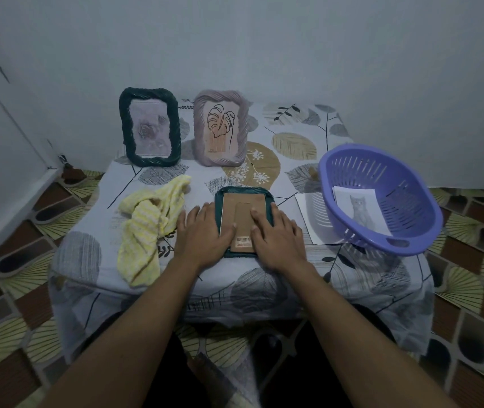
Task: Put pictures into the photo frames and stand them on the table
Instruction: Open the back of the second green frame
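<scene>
A dark teal photo frame (244, 192) with a ropelike moulded rim lies face down near the front edge of the table (308, 125), its brown cardboard backing (242, 214) upward. A narrow cardboard stand flap runs down the middle of the backing and ends in a barcode sticker (243, 240) at the near end. The left hand (202, 235) lies flat over the frame's left edge, fingers (195, 214) loosely spread and pointing away, thumb reaching onto the backing beside the flap; it presses rather than grips. The right hand (276, 234) lies flat over the frame's right side, its fingers extended and slightly apart on the backing and the rim, closed around nothing.

At the back of the table two frames stand upright side by side: a dark teal twisted-rim frame (149, 128) holding a pale rose picture, and a mauve ribbed frame (220, 128) holding a line drawing of a leaf. A crumpled yellow-and-white knitted cloth (149, 222) lies just left of the left hand. To the right, a purple slotted plastic basket (382, 198) sits tilted, holding a print of a grey cat (361, 212); a white sheet (312, 219) lies partly beneath it. The tablecloth is printed with grey and tan leaves.
</scene>
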`<state>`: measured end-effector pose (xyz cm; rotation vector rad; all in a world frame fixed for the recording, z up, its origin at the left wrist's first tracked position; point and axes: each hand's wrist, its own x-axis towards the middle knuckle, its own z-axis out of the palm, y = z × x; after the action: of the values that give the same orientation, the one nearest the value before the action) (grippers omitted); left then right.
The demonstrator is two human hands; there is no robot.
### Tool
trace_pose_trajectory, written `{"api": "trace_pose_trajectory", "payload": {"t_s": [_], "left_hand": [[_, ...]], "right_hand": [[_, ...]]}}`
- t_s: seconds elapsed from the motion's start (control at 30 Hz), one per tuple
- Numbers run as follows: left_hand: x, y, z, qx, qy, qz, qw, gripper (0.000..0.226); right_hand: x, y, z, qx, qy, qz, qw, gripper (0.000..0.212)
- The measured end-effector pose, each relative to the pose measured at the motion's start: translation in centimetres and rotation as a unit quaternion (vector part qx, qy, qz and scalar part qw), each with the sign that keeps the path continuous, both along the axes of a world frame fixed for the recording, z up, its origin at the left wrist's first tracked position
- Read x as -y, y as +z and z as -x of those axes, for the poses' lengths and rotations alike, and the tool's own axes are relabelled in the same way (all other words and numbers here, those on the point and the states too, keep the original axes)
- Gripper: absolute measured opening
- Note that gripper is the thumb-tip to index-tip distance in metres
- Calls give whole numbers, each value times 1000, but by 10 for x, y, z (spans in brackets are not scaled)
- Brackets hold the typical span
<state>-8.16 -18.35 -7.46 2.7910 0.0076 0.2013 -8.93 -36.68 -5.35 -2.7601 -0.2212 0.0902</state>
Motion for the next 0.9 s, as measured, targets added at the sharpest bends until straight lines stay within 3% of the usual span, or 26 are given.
{"api": "trace_pose_trajectory", "payload": {"t_s": [0.13, 0.27, 0.37, 0.43, 0.53, 0.63, 0.9], "left_hand": [[-1, 0, 1, 16, 3, 4, 1000, 80], [-3, -1, 0, 32, 2, 9, 999, 75], [-3, -2, -1, 33, 4, 11, 999, 72], [-3, -1, 0, 34, 5, 14, 999, 72], [-3, -1, 0, 32, 7, 16, 999, 73], [-3, 0, 1, 31, 8, 18, 999, 75], [-2, 0, 1, 30, 7, 15, 999, 76]], "right_hand": [[3, 2, -5, -36, 17, -12, 999, 52], [12, 10, -12, -75, -3, -130, 989, 63], [26, 15, -12, -63, -9, -205, 977, 44], [34, 12, -10, -54, 9, -164, 985, 38], [39, 6, -4, -50, 42, -67, 996, 65], [40, -1, -1, -38, 44, -36, 998, 87], [37, 6, 9, -16, 29, -28, 999, 89]]}}
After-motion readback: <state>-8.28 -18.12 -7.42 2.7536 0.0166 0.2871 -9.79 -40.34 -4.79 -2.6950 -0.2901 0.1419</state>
